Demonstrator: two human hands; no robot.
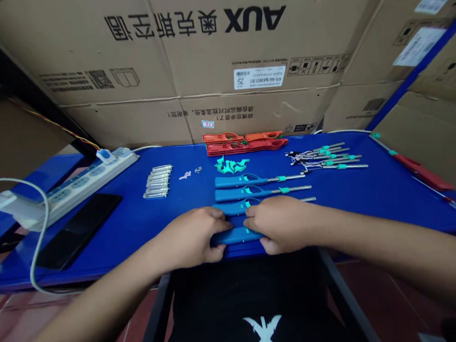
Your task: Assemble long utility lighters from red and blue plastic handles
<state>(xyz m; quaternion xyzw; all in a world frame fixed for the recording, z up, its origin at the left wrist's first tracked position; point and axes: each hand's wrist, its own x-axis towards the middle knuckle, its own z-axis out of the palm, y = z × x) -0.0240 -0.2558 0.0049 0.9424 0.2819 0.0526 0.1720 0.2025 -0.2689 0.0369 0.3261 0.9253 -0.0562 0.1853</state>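
Note:
Both my hands grip one blue lighter body (234,236) at the front edge of the blue table (375,189). My left hand (192,238) is closed on its left end. My right hand (278,224) is closed on its right end, and the metal tube side is hidden under it. Just behind lie three blue lighters in a row, the farthest (253,180), the middle one (254,192) and the nearest (235,207), each with a metal tube pointing right; my hands partly cover the nearest.
Teal trigger pieces (231,165), orange lighter shells (245,141), metal tubes with teal collars (327,158) and small clear tubes (157,182) lie further back. At left are a white power strip (84,182) and a black phone (78,228). Cardboard boxes (201,60) wall the back.

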